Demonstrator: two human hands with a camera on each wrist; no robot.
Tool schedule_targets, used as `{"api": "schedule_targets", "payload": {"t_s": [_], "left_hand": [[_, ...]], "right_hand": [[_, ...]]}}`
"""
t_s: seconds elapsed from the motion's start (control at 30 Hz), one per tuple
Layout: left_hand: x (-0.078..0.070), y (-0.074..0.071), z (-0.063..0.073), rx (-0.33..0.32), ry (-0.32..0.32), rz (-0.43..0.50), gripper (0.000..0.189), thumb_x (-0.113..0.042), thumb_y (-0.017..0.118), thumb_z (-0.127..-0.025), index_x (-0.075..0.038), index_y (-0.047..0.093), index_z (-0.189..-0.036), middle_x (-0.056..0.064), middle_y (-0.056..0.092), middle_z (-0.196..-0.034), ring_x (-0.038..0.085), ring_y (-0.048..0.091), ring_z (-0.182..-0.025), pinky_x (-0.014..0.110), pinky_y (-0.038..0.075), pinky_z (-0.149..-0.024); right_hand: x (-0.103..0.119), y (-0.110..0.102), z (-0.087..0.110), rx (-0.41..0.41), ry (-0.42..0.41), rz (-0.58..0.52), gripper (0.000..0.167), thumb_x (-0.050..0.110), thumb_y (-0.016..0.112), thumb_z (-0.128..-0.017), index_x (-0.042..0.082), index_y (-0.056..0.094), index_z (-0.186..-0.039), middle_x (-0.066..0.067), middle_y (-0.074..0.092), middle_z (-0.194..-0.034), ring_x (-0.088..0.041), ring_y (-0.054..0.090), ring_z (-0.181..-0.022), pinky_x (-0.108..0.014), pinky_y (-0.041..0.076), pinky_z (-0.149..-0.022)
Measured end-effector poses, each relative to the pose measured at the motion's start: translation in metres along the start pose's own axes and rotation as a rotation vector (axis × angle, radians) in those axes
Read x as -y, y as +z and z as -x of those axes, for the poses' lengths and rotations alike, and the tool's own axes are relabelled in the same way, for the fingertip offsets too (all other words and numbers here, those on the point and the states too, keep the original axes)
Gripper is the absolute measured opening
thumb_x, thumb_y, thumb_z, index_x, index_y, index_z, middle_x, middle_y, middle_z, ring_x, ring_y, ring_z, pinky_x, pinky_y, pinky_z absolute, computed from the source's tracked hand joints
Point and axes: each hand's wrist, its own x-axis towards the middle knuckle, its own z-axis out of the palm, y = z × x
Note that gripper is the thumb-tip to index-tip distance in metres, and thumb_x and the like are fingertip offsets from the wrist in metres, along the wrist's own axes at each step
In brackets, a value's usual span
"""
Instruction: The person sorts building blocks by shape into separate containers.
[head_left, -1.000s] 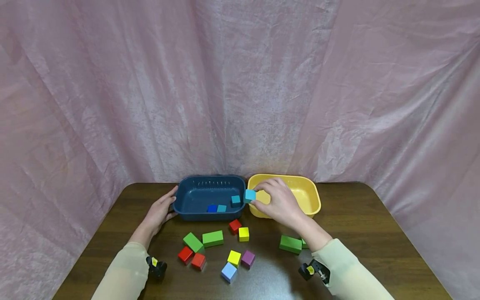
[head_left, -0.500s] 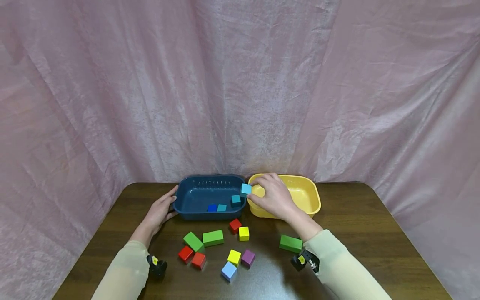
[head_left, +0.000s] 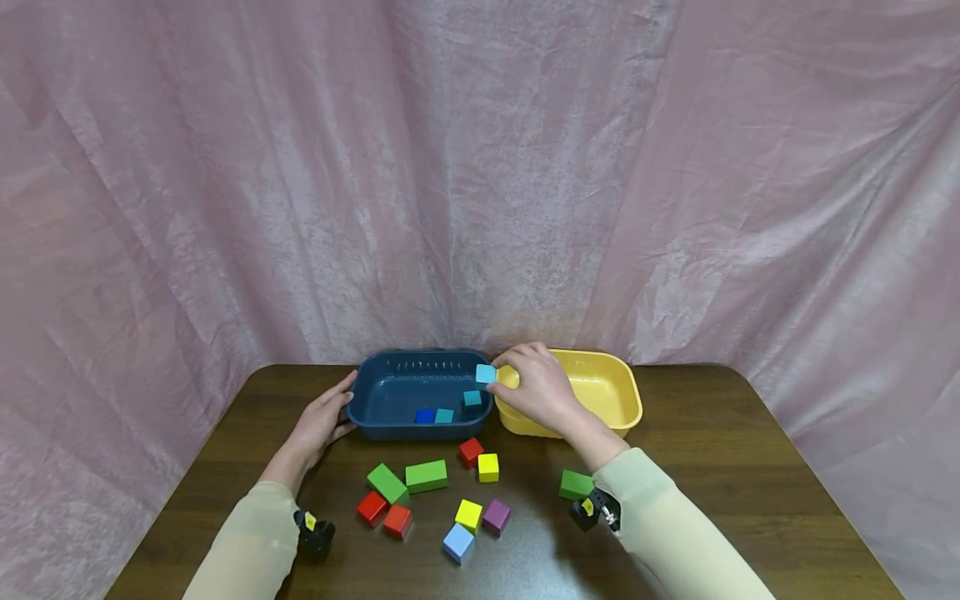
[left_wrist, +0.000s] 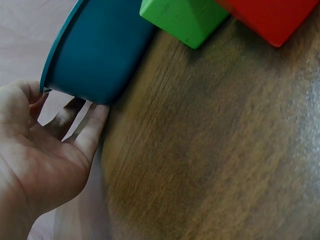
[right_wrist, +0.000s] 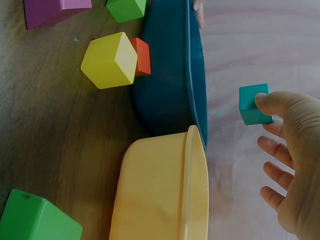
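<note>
My right hand (head_left: 536, 385) pinches a light blue cube (head_left: 485, 374) between thumb and fingertips, above the right end of the dark blue basket (head_left: 420, 433). In the right wrist view the cube (right_wrist: 253, 106) shows up as teal, held clear of both basket rims. Inside the dark blue basket lie a deep blue cube (head_left: 425, 416) and two teal cubes (head_left: 444, 416). My left hand (head_left: 317, 423) touches that basket's left end. Its fingers (left_wrist: 91, 131) stretch to the basket's lower wall in the left wrist view, with the thumb side near the rim.
A yellow basket (head_left: 628, 408) stands against the blue one. Before them on the wooden table lie green blocks (head_left: 426, 476), red cubes (head_left: 397, 522), yellow cubes (head_left: 488, 468), a purple cube (head_left: 497, 517) and a pale blue cube (head_left: 458, 543). A pink curtain (head_left: 480, 183) hangs behind.
My right hand has carried the light blue cube left and away from me, from the gap between the baskets to over the blue basket's right end. The left hand has stayed put.
</note>
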Motion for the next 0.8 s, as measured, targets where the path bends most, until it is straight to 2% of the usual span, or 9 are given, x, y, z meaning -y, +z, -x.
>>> {"api": "schedule_targets", "payload": {"t_s": [0.6, 0.8], "left_hand": [[0.001, 0.000, -0.001, 0.002, 0.005, 0.014, 0.054, -0.025, 0.039, -0.112, -0.025, 0.026, -0.164, 0.014, 0.022, -0.167, 0.036, 0.042, -0.141, 0.045, 0.045, -0.107], [0.002, -0.001, 0.000, 0.004, 0.009, 0.014, 0.054, -0.025, 0.038, -0.112, -0.026, 0.025, -0.164, 0.014, 0.021, -0.167, 0.036, 0.041, -0.141, 0.048, 0.043, -0.109]], "right_hand": [[0.011, 0.016, -0.014, 0.059, 0.056, 0.039, 0.036, 0.043, 0.078, -0.089, 0.018, 0.078, -0.113, -0.002, 0.068, -0.123, -0.024, 0.049, -0.119, -0.043, 0.046, -0.098], [0.011, 0.022, -0.016, 0.075, 0.036, 0.068, 0.036, 0.044, 0.078, -0.089, 0.017, 0.078, -0.113, -0.002, 0.068, -0.122, -0.025, 0.049, -0.119, -0.043, 0.046, -0.099]]}}
